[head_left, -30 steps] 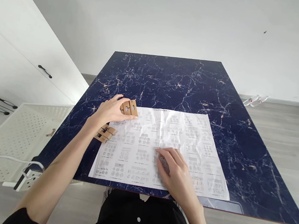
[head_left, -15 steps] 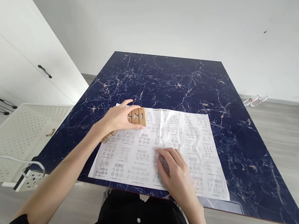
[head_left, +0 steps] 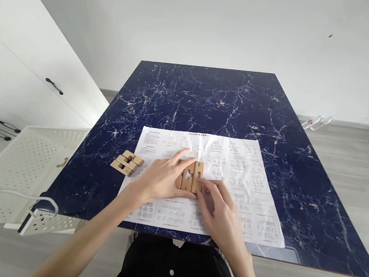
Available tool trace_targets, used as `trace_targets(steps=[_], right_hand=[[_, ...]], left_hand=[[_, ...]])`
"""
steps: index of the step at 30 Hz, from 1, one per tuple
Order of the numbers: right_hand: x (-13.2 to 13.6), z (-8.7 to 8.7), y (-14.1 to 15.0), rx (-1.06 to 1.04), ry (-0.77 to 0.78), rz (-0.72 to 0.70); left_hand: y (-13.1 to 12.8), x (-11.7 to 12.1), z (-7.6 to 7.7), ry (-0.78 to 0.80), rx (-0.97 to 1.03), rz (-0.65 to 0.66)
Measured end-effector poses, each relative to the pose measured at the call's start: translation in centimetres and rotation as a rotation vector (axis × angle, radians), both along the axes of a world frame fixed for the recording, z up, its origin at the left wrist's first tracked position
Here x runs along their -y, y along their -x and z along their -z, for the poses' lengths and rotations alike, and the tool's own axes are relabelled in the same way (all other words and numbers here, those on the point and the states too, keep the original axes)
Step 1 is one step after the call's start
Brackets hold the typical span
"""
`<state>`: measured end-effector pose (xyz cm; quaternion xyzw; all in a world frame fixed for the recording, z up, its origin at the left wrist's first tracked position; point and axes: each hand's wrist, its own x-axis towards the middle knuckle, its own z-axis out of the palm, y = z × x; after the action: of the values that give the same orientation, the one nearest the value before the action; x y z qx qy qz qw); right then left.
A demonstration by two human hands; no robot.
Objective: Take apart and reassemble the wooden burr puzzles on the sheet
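- Several notched wooden pieces (head_left: 186,185) are pinched in a row by the left hand (head_left: 159,179), over the middle of the printed sheet (head_left: 243,177) on the bench (head_left: 190,98).
- From the sheet's ten o'clock, the row has just been brought to the right hand (head_left: 224,209), so it can presumably be worked by both hands.
- Its three o'clock edge is touched by the right hand's fingertips; whether it is pinched there cannot be told.
- A second wooden cluster (head_left: 133,165) is left at nine o'clock, by the sheet's edge.

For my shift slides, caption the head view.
Left hand grips numbered wooden blocks over a printed sheet, right hand at their side.
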<state>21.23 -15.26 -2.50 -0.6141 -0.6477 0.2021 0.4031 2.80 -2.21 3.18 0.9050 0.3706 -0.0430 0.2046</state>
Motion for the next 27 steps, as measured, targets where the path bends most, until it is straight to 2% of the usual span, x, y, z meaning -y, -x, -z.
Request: trace_targets(steps=[6, 12, 21, 27], right_hand=[[0.0, 0.4, 0.0, 0.1, -0.006, 0.013], [-0.1, 0.3, 0.0, 0.121, -0.006, 0.035], [-0.2, 0.1, 0.1, 0.071, 0.057, 0.151], [-0.4, 0.5, -0.1, 0.102, 0.06, 0.209]], left_hand=[[2.1, 2.0, 1.7, 0.005, 0.186, -0.113], [3.9, 3.7, 2.1, 0.013, 0.278, -0.185], [4.6, 6.0, 3.8, -0.189, 0.415, -0.383], [4.2, 5.9, 4.3, -0.324, 0.362, -0.377]])
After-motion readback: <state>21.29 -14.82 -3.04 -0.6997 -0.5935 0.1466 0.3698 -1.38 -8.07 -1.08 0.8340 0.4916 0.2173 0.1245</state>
